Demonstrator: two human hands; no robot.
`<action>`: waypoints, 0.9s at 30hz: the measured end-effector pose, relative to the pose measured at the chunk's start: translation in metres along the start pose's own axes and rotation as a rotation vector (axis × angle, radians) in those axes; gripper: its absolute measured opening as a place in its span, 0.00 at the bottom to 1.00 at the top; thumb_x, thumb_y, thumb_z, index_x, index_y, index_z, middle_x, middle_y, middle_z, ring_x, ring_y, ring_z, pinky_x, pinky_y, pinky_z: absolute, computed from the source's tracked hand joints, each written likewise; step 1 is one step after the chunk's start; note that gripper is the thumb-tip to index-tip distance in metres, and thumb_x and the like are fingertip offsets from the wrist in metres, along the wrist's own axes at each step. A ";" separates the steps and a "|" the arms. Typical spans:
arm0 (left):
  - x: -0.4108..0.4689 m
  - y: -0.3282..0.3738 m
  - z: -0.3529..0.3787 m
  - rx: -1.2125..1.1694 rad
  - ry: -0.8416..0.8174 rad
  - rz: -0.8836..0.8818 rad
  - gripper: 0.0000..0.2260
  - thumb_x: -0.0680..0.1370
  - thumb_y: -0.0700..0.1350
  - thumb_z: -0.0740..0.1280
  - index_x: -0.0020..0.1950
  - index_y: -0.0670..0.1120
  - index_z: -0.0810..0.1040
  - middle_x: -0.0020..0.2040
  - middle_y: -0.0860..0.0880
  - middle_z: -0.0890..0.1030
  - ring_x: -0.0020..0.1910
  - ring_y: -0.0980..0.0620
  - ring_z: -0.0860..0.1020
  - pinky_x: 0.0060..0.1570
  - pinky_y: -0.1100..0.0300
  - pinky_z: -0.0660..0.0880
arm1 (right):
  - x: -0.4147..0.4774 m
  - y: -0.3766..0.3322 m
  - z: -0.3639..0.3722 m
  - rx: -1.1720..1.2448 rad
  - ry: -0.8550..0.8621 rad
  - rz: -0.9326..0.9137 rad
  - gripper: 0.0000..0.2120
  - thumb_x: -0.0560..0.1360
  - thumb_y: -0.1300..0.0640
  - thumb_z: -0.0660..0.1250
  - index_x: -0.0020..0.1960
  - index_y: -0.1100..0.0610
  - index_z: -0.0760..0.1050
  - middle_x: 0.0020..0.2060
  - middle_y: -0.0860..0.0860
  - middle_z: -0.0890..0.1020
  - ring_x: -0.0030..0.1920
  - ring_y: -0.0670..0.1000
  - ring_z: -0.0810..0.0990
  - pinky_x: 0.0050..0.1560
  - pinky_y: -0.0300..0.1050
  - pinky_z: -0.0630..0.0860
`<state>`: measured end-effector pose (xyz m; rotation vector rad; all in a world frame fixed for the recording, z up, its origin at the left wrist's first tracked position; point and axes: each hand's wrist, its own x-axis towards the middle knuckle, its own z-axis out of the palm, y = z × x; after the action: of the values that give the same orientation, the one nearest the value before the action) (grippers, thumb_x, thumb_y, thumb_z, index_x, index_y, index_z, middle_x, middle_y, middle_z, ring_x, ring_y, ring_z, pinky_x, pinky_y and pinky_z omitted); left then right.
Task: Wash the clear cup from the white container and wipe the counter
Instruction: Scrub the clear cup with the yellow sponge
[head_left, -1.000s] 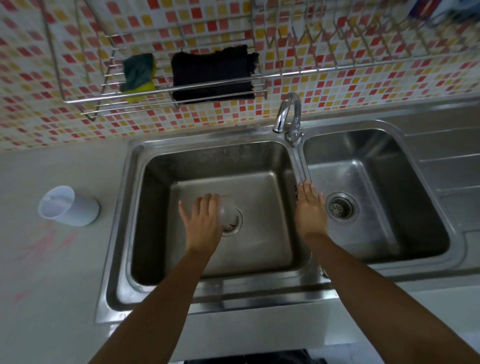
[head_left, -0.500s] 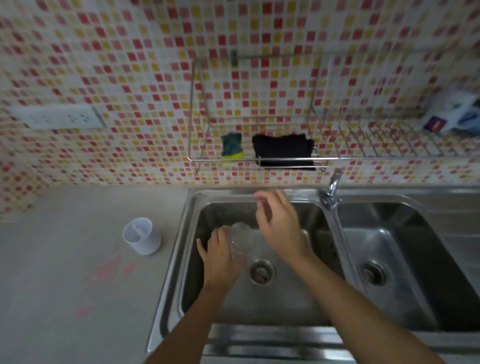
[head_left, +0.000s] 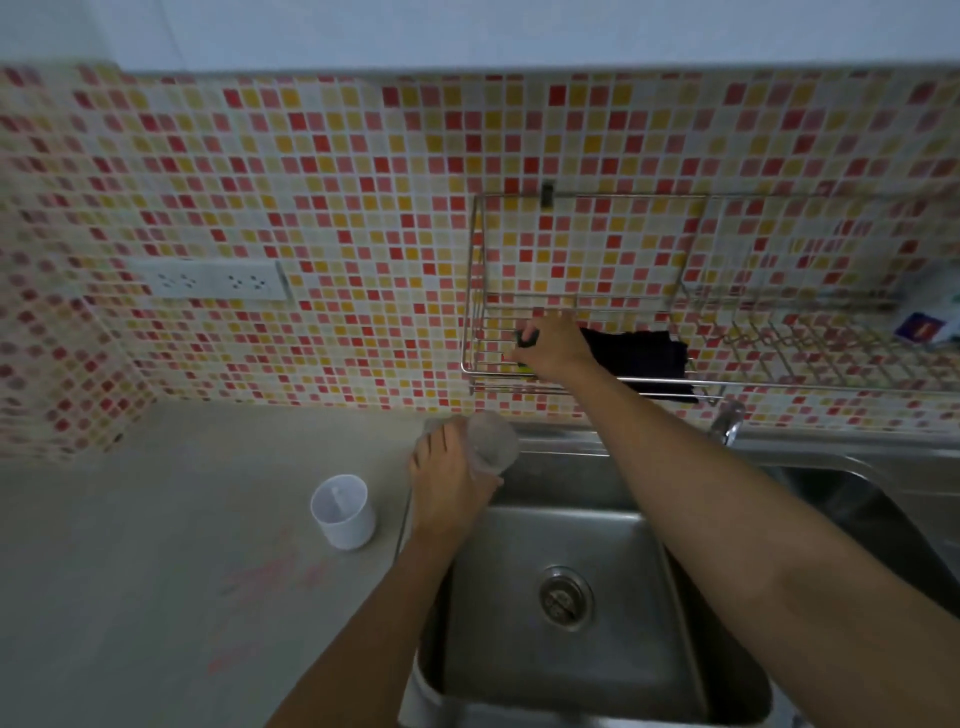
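On wire rack (head_left: 587, 375), right hand (head_left: 553, 345); packet (head_left: 919, 328) print unreadable.

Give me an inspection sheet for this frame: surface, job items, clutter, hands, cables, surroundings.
Surface: pale counter with reddish smears near the sink.
Job's things: clear cup held over the sink's back left corner; white container upright on the counter; sponge in the wire rack, mostly hidden.
Clutter: black cloth in the rack.
Hands: left hand grips the cup; right hand closes on the sponge.
Cables: nothing seen.
Surroundings: tiled wall, wall sockets, tap.
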<state>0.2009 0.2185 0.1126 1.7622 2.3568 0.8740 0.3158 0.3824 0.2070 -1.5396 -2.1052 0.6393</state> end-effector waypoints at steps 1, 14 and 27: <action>0.001 -0.002 -0.002 -0.002 -0.001 0.003 0.39 0.64 0.57 0.77 0.70 0.48 0.63 0.67 0.47 0.71 0.65 0.46 0.68 0.63 0.53 0.66 | 0.000 -0.001 0.001 -0.005 -0.001 0.018 0.13 0.72 0.52 0.73 0.49 0.61 0.78 0.55 0.56 0.79 0.53 0.55 0.78 0.53 0.47 0.77; -0.010 -0.016 0.003 -0.050 -0.014 0.132 0.32 0.64 0.49 0.76 0.64 0.47 0.67 0.60 0.48 0.75 0.59 0.48 0.73 0.58 0.52 0.73 | -0.088 -0.002 -0.025 0.494 0.253 -0.150 0.11 0.79 0.59 0.61 0.61 0.53 0.68 0.52 0.48 0.78 0.40 0.44 0.78 0.38 0.42 0.76; -0.013 0.023 0.016 -0.127 -0.223 0.279 0.35 0.66 0.51 0.71 0.72 0.49 0.64 0.66 0.49 0.72 0.65 0.47 0.70 0.60 0.50 0.73 | -0.159 0.083 0.002 0.164 -0.027 -0.159 0.15 0.74 0.59 0.62 0.58 0.55 0.80 0.54 0.51 0.83 0.50 0.44 0.78 0.48 0.28 0.71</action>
<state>0.2310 0.2170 0.1062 2.0466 1.9086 0.7876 0.4206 0.2524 0.1410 -1.2674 -2.1122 0.7582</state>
